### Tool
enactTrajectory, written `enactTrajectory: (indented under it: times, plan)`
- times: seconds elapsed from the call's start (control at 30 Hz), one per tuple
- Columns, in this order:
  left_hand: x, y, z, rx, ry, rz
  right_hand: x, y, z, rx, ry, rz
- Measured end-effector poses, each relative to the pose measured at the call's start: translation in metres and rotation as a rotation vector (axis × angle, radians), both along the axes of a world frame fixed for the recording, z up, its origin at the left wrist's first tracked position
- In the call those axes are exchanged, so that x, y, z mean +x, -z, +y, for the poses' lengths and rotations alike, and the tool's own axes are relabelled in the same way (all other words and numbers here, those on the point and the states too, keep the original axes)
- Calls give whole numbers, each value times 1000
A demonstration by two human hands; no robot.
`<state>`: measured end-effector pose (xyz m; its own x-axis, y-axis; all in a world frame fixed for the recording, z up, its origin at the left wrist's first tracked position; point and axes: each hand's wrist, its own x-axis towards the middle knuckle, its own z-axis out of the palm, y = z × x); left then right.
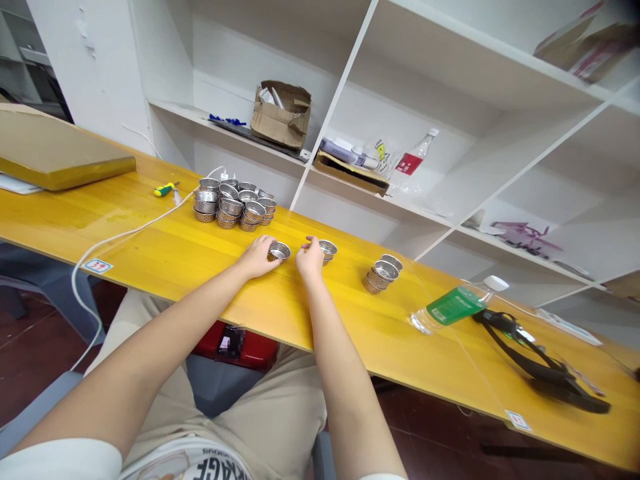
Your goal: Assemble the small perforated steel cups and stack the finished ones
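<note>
On the yellow table, my left hand [259, 257] is wrapped round the left side of a small perforated metal cup [279, 251]. My right hand [310, 258] is beside another metal cup [327, 251], its index finger raised; it partly hides this cup, and whether the fingers grip it cannot be made out. Left of my hands stand several stacked metal cups [230, 205]. A smaller group of stacked cups [383, 272] is to the right.
A green-labelled bottle [453, 305] and a black strap [540, 367] lie at the right. A screwdriver [165, 189], white cable [120, 235] and large flat box [60, 150] are at the left. White shelves [400, 80] rise behind the table.
</note>
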<state>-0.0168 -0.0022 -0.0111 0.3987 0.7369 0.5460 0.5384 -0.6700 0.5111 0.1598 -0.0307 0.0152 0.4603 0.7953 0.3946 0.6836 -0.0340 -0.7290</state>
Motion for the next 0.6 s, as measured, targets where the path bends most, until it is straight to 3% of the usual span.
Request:
enactTrajectory:
  times: [0.43, 0.6]
  plan:
    - [0, 1, 2, 2, -1, -2, 0, 5, 9, 150, -141, 292]
    - [-1, 0, 1, -4, -1, -3, 3, 5, 11, 139, -106, 335]
